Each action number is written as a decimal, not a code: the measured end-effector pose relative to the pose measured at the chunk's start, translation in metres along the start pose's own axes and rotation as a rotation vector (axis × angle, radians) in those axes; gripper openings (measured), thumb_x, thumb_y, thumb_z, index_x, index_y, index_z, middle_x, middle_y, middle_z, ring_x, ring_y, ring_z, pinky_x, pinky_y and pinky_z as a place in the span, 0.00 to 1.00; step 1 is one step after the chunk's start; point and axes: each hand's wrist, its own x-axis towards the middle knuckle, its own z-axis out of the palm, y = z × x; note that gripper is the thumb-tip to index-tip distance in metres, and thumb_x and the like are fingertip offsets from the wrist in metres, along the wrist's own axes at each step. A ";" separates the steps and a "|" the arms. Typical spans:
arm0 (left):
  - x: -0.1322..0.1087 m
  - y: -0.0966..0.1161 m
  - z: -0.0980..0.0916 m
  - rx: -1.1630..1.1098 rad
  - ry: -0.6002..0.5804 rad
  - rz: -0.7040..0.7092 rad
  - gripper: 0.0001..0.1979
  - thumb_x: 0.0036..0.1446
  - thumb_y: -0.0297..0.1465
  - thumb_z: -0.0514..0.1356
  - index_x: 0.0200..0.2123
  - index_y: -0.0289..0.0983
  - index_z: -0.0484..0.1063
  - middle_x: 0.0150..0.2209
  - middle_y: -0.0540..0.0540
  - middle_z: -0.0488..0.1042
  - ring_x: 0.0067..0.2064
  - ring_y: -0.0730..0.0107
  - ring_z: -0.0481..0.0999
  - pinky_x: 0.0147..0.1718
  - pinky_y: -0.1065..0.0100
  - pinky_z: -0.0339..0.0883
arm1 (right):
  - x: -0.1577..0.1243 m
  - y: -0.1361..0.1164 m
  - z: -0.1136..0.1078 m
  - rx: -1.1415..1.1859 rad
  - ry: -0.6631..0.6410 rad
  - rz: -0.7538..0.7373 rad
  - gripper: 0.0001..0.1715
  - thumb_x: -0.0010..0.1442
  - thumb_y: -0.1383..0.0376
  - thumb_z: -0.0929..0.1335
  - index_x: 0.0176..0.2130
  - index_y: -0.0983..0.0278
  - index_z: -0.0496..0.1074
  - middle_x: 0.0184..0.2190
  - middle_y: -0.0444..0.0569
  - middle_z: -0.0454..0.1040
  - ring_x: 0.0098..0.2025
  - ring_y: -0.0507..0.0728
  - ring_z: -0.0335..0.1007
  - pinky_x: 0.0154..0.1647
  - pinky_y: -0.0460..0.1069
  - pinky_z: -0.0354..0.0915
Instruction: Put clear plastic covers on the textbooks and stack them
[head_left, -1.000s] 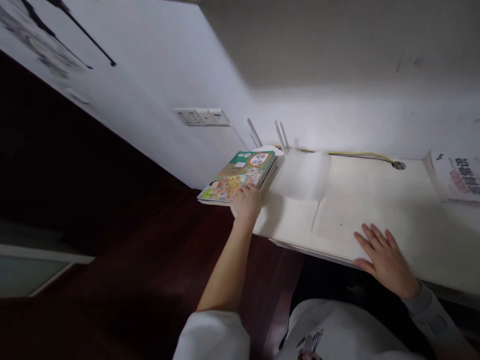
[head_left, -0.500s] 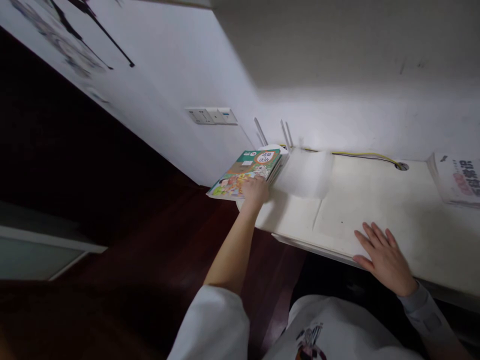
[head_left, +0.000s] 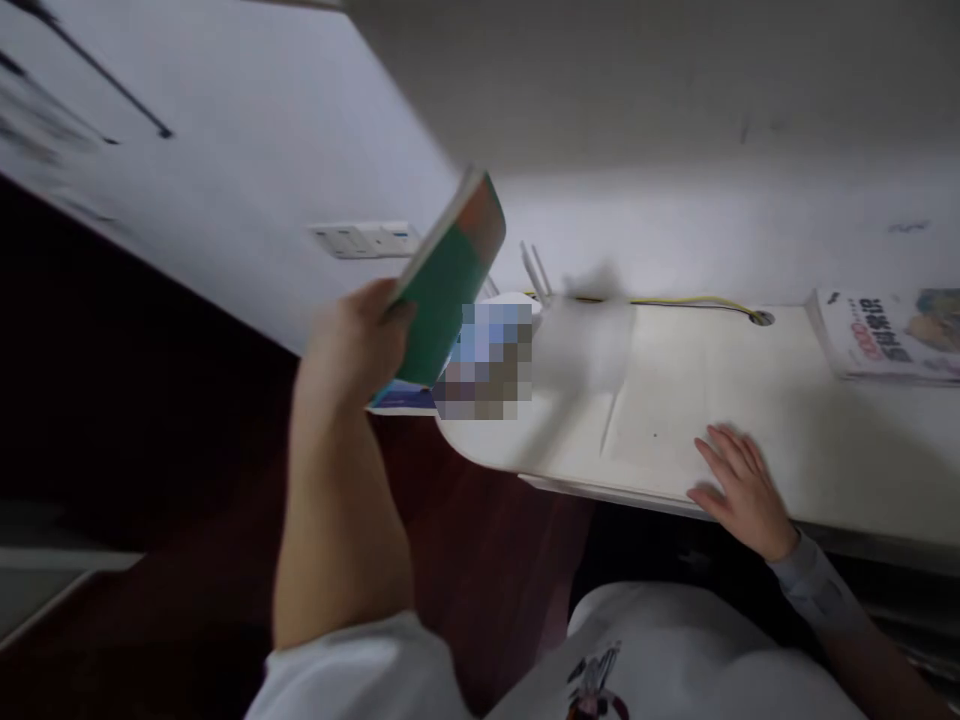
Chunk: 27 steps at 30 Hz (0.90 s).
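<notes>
My left hand (head_left: 360, 335) grips a green book (head_left: 444, 305) by its lower left edge and holds it up, tilted, above the desk's left end. Below it lies another book (head_left: 405, 397) with a blue cover, jutting past the desk edge; a pixelated patch hides most of what is beside it. My right hand (head_left: 746, 490) rests on the front of the white desk (head_left: 675, 400), fingers spread and holding nothing.
White antennas (head_left: 535, 272) stand at the desk's back left, by a wall socket panel (head_left: 365, 240). A yellow cable (head_left: 690, 300) runs along the wall to a round cable hole (head_left: 762, 318). A stack of printed books (head_left: 885, 335) lies at the right.
My left hand has lifted the top book off the pile and brought it up and to the left, tilting it. The blue book beneath now shows. My right hand stays on the desk.
</notes>
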 end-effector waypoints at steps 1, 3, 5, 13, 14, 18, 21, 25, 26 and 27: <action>-0.005 0.010 0.000 -0.196 -0.007 -0.012 0.19 0.58 0.36 0.54 0.50 0.33 0.70 0.41 0.49 0.77 0.45 0.60 0.76 0.47 0.51 0.69 | 0.001 -0.002 -0.003 -0.008 -0.016 0.016 0.32 0.65 0.51 0.61 0.62 0.64 0.60 0.64 0.60 0.59 0.68 0.65 0.49 0.64 0.65 0.50; -0.018 0.032 0.009 -0.608 -0.105 -0.063 0.25 0.56 0.36 0.54 0.59 0.42 0.64 0.50 0.51 0.74 0.49 0.59 0.75 0.48 0.52 0.69 | 0.002 -0.002 -0.009 -0.030 -0.055 0.053 0.31 0.65 0.52 0.60 0.62 0.63 0.61 0.65 0.59 0.59 0.68 0.65 0.49 0.65 0.65 0.48; -0.034 0.056 0.031 -0.927 -0.271 -0.134 0.29 0.54 0.36 0.56 0.61 0.47 0.61 0.53 0.51 0.74 0.51 0.56 0.75 0.47 0.52 0.71 | 0.001 0.001 -0.015 -0.063 -0.091 0.103 0.32 0.65 0.51 0.61 0.62 0.63 0.60 0.65 0.59 0.57 0.68 0.67 0.48 0.64 0.66 0.48; -0.114 0.086 0.158 -1.439 -0.820 -0.504 0.34 0.47 0.32 0.64 0.59 0.39 0.63 0.42 0.43 0.80 0.40 0.57 0.80 0.37 0.58 0.76 | -0.015 0.025 -0.018 -0.123 -0.184 0.193 0.33 0.63 0.48 0.62 0.61 0.63 0.63 0.63 0.60 0.61 0.65 0.69 0.53 0.61 0.67 0.51; -0.122 0.083 0.167 -1.449 -0.827 -0.549 0.34 0.47 0.32 0.64 0.59 0.39 0.63 0.41 0.43 0.80 0.39 0.58 0.80 0.36 0.59 0.76 | -0.016 0.025 -0.017 -0.126 -0.188 0.186 0.33 0.63 0.48 0.62 0.60 0.63 0.64 0.63 0.60 0.61 0.65 0.69 0.53 0.61 0.67 0.50; -0.140 0.077 0.179 -1.459 -0.814 -0.579 0.31 0.48 0.32 0.64 0.58 0.41 0.65 0.42 0.45 0.80 0.39 0.62 0.80 0.36 0.63 0.75 | -0.015 0.024 -0.017 -0.146 -0.197 0.181 0.32 0.63 0.48 0.61 0.59 0.63 0.66 0.63 0.59 0.61 0.65 0.69 0.53 0.61 0.67 0.50; -0.141 0.077 0.180 -1.411 -0.797 -0.504 0.29 0.48 0.35 0.64 0.55 0.40 0.67 0.41 0.45 0.79 0.39 0.63 0.79 0.35 0.66 0.75 | -0.014 0.023 -0.018 -0.145 -0.195 0.180 0.32 0.63 0.48 0.61 0.59 0.63 0.66 0.63 0.60 0.61 0.65 0.70 0.53 0.61 0.67 0.50; -0.138 0.075 0.191 -1.283 -0.778 -0.454 0.32 0.49 0.37 0.64 0.58 0.38 0.64 0.45 0.42 0.78 0.42 0.62 0.79 0.37 0.65 0.74 | -0.015 0.023 -0.020 -0.144 -0.191 0.177 0.31 0.64 0.49 0.61 0.59 0.63 0.66 0.63 0.60 0.61 0.65 0.69 0.53 0.61 0.67 0.50; -0.138 0.073 0.194 -1.213 -0.740 -0.438 0.33 0.51 0.36 0.63 0.60 0.38 0.62 0.48 0.40 0.77 0.44 0.61 0.78 0.40 0.63 0.74 | -0.015 0.023 -0.020 -0.145 -0.193 0.177 0.31 0.64 0.49 0.61 0.59 0.63 0.66 0.64 0.59 0.61 0.65 0.69 0.53 0.61 0.67 0.50; -0.138 0.071 0.196 -1.127 -0.686 -0.397 0.33 0.53 0.36 0.61 0.61 0.37 0.60 0.51 0.38 0.74 0.47 0.60 0.77 0.44 0.60 0.73 | -0.016 0.023 -0.020 -0.147 -0.195 0.178 0.31 0.64 0.49 0.61 0.59 0.62 0.66 0.63 0.59 0.61 0.65 0.69 0.53 0.61 0.67 0.50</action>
